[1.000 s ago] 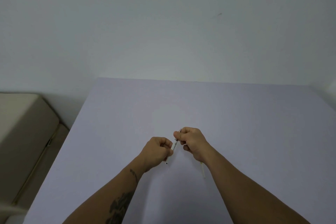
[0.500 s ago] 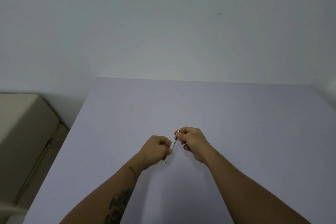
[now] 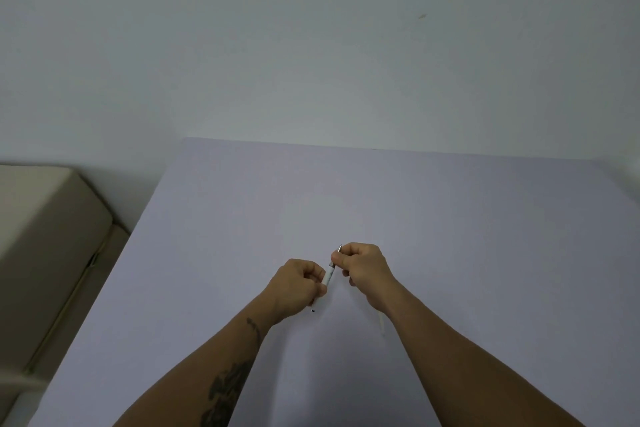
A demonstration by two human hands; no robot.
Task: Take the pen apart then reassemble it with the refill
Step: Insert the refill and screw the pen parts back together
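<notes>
A slim white pen runs slantwise between my two hands above the pale lilac table. My left hand is closed around its lower barrel, and the dark end pokes out below the fist. My right hand pinches the upper end, where a grey metal tip sticks out past the fingers. A thin white refill lies flat on the table, partly hidden under my right wrist.
A beige cushioned seat stands low to the left of the table. A plain grey-white wall rises right behind the table's far edge.
Both hands have held the pen the whole time. The right hand has shifted slightly up and right, and a little more of the white barrel shows between the hands.
</notes>
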